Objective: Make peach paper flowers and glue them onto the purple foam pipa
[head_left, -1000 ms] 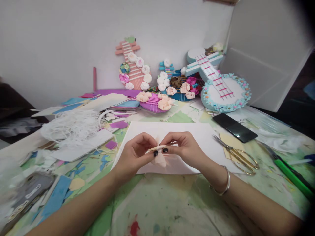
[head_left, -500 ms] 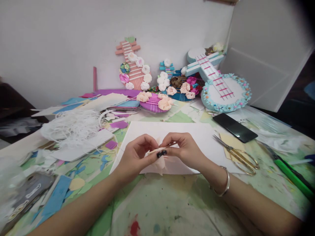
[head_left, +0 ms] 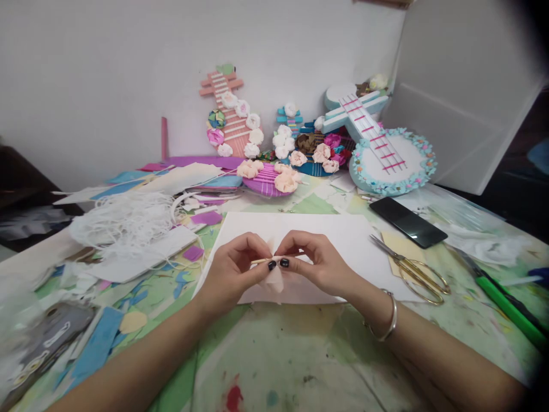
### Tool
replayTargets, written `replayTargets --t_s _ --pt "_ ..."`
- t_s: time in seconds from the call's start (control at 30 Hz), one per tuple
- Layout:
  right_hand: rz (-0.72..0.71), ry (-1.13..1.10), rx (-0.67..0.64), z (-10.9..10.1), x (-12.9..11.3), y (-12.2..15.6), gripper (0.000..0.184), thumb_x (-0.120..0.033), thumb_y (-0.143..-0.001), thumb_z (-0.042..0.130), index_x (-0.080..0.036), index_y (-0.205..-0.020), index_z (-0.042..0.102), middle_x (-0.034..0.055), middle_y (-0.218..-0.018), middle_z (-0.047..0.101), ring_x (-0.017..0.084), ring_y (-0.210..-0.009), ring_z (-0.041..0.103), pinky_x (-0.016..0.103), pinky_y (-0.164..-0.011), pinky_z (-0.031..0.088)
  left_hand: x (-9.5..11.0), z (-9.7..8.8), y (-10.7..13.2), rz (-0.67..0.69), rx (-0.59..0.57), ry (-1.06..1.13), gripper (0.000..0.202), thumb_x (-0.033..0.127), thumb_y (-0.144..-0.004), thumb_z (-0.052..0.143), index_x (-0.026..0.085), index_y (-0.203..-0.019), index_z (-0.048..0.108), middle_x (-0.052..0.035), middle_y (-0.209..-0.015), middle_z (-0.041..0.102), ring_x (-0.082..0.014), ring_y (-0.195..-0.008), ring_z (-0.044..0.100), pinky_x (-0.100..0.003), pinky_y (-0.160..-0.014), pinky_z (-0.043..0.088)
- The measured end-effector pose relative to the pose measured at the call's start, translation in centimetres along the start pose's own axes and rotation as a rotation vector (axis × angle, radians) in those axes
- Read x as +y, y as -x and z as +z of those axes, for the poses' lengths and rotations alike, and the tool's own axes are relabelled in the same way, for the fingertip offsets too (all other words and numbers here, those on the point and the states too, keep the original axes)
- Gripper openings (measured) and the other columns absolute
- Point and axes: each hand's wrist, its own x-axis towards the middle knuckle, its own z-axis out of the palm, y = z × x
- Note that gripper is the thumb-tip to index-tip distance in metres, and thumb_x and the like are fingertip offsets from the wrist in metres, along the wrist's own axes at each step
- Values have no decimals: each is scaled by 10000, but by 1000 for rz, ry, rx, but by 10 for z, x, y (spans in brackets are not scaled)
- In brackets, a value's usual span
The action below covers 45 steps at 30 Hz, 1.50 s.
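My left hand (head_left: 234, 268) and my right hand (head_left: 315, 260) meet over a white sheet (head_left: 343, 237) in the middle of the table. Both pinch a thin wooden stick (head_left: 259, 261) with a pale peach piece of crepe paper (head_left: 274, 279) wrapped round it. The paper hangs down below my thumbs, which nearly touch. A silver bangle (head_left: 388, 320) sits on my right wrist.
Gold scissors (head_left: 412, 272) and a black phone (head_left: 407, 222) lie to the right, with a green-handled tool (head_left: 508, 306) beyond. A tangle of white cord (head_left: 124, 220) lies left. Decorated guitar-shaped crafts with paper flowers (head_left: 266, 146) line the wall.
My hands have stayed in place, the fingers shifting slightly as the stick turns and the peach paper gathers tighter between my thumbs.
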Motion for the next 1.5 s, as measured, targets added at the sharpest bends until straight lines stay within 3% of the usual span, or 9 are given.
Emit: replayTargets --t_s 0.33,0.6,0.97,1.5 --pt "-1 4 24 1 2 -2 23 -175 -806 614 -158 -791 615 7 -755 613 126 -722 551 255 -680 420 -3 -4 4 -84 -102 258 132 205 -724 686 178 -834 618 -13 -767 558 -131 -693 524 -223 -602 411" --pt "-70 2 -16 0 2 0 17 -178 -824 594 -169 -815 583 12 -802 589 131 -760 537 254 -690 414 5 -4 3 -107 -126 383 208 225 -609 627 143 -799 647 -51 -752 571 -182 -701 531 -281 -619 396" --pt "-133 -12 -28 0 2 0 26 -179 -844 579 -172 -842 604 26 -855 605 144 -809 552 271 -737 429 -4 1 -1 -173 91 250 37 190 -768 650 183 -801 665 2 -730 607 -111 -681 538 -222 -639 403" --pt "-167 50 -20 0 3 0 88 -124 -852 549 -180 -841 615 24 -850 582 142 -801 548 280 -740 434 -8 -3 -4 -205 -78 360 326 173 -668 774 191 -951 614 -21 -820 608 -145 -750 586 -248 -661 457"
